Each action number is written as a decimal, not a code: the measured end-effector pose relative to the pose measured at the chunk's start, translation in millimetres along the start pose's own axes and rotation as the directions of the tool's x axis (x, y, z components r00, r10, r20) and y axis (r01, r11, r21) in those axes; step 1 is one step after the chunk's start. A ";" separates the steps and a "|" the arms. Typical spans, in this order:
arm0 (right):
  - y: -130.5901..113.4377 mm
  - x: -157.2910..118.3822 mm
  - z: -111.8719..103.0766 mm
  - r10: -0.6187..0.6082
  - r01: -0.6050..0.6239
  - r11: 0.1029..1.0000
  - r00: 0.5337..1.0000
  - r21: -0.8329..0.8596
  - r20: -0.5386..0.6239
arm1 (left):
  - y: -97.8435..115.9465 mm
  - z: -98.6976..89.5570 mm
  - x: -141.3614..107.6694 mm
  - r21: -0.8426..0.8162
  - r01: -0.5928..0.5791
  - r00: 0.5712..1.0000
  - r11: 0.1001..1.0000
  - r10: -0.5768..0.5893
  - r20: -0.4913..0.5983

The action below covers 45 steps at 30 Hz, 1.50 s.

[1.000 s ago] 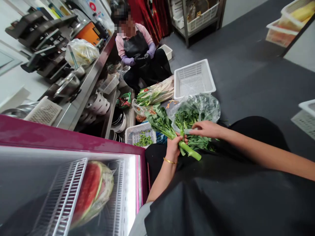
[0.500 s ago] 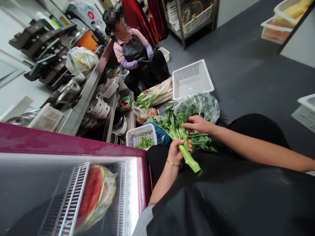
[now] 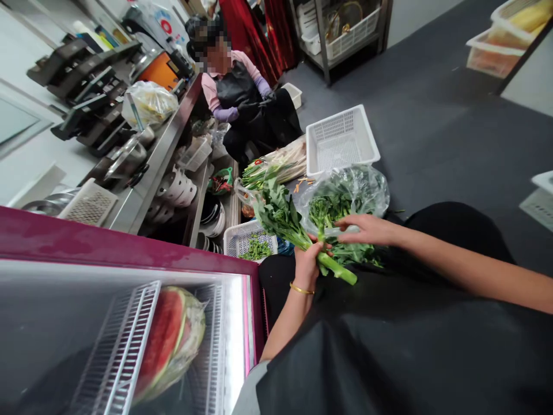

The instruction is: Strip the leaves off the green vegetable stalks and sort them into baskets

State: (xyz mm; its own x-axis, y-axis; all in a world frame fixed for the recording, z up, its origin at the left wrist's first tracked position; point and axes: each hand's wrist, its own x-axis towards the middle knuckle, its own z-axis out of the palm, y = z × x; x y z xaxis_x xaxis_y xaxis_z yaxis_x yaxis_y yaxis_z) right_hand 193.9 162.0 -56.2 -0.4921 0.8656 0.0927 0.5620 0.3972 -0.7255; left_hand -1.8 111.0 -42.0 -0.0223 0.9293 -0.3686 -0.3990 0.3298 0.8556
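My left hand (image 3: 307, 266) is closed round a leafy green stalk (image 3: 341, 271), its thick pale cut end pointing right over my dark apron and its leaves spreading up and left. To the right, my right hand (image 3: 367, 229) has its fingers stretched out, close to a thin floret stem (image 3: 320, 216) standing up beside the stalk. Whether the fingertips touch it I cannot tell. Behind the hands lies a clear plastic bag (image 3: 371, 184) with more leafy greens. A white basket (image 3: 231, 242) with small cut green pieces stands left of the stalk.
A large white crate (image 3: 343, 138) stands beyond the bag, beside a bundle of long spring onions (image 3: 276, 167). Further back a person (image 3: 242, 92) in dark gloves sits low. At left are a steel counter (image 3: 162, 150) and a lit fridge with a cut watermelon (image 3: 166, 340).
The stalk in my left hand has swung flatter, its leaves now further left, partly over the basket. My right hand has moved slightly right and down, its fingers now off the leafy bunch.
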 end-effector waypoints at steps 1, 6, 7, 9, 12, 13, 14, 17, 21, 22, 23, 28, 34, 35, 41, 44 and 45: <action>-7.7 11.5 -4.3 0.035 -0.031 0.998 0.997 0.061 -0.063 | -1.8 2.8 -1.6 0.027 -0.017 1.000 0.999 0.016 0.008; -38.3 15.2 15.3 -0.034 0.040 0.999 0.964 0.017 -0.265 | -4.6 6.2 -3.5 -0.053 0.075 0.997 0.996 -0.076 -0.011; -38.2 5.9 20.4 -0.116 0.115 0.993 0.964 -0.020 -0.238 | -3.9 4.5 -3.0 -0.099 0.119 0.993 0.988 -0.120 -0.007; -31.0 -12.2 22.7 -0.250 0.242 0.968 0.956 -0.071 -0.152 | -2.1 0.2 -1.8 -0.151 0.184 0.983 0.971 -0.183 0.021; -13.7 -18.1 7.8 -0.109 0.116 0.991 0.989 0.067 -0.099 | 0.1 -4.9 -0.6 -0.110 0.240 0.967 0.964 -0.228 0.115; -9.5 -13.2 1.9 -0.012 0.021 0.981 0.999 0.191 -0.052 | 0.6 -5.6 -0.3 -0.087 0.260 0.957 0.962 -0.245 0.154; -7.0 -5.8 -2.6 0.057 -0.059 0.942 0.998 0.332 0.015 | 1.1 -5.8 0.2 -0.068 0.286 0.944 0.956 -0.268 0.192; -9.1 20.9 -2.6 0.089 -0.140 0.727 0.990 0.672 0.111 | 1.1 -4.6 1.7 -0.055 0.331 0.921 0.942 -0.310 0.235; -25.2 38.9 17.5 0.247 -0.126 0.813 0.959 0.569 -0.140 | -3.6 -0.8 1.1 -0.092 0.161 0.983 0.983 -0.152 0.104; -29.7 37.6 22.6 0.228 -0.113 0.901 0.944 0.418 -0.237 | -5.3 0.6 0.7 -0.091 0.117 0.992 0.989 -0.112 0.067; -33.7 34.0 26.9 0.151 -0.076 0.969 0.936 0.236 -0.319 | -6.8 2.0 0.5 -0.096 0.089 0.996 0.991 -0.086 0.030; -30.5 -6.4 30.2 -0.330 0.276 0.917 0.931 -0.288 -0.158 | -6.1 0.6 2.1 -0.161 0.153 0.987 0.975 -0.159 -0.027; -1.6 -6.7 1.3 -0.010 -0.012 0.985 0.991 0.173 0.131 | -2.3 -14.3 1.6 -0.079 0.335 0.916 0.939 -0.305 0.261; -3.8 1.7 -0.6 0.027 -0.061 0.948 0.993 0.312 0.113 | -2.9 -13.8 1.4 -0.065 0.363 0.899 0.930 -0.331 0.287; -30.2 31.2 12.1 0.158 -0.154 0.987 0.946 0.038 -0.283 | -11.1 0.1 -2.7 -0.093 0.161 0.983 0.983 -0.151 0.103; -28.9 16.8 26.6 0.034 -0.132 0.962 0.927 -0.239 -0.375 | -14.9 6.2 -4.0 -0.135 0.197 0.980 0.971 -0.191 0.052; -25.6 9.0 31.5 0.014 -0.108 0.966 0.929 -0.237 -0.369 | -14.9 7.2 -3.8 -0.158 0.254 0.967 0.954 -0.245 0.072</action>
State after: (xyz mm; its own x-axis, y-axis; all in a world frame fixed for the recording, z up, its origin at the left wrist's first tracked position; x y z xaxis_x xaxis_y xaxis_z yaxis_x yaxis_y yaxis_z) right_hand 154.1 150.0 -58.3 -0.2043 0.9224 0.3279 0.7533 0.3620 -0.5491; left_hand 10.8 103.8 -50.7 0.1426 0.8296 -0.5399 -0.5311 0.5244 0.6655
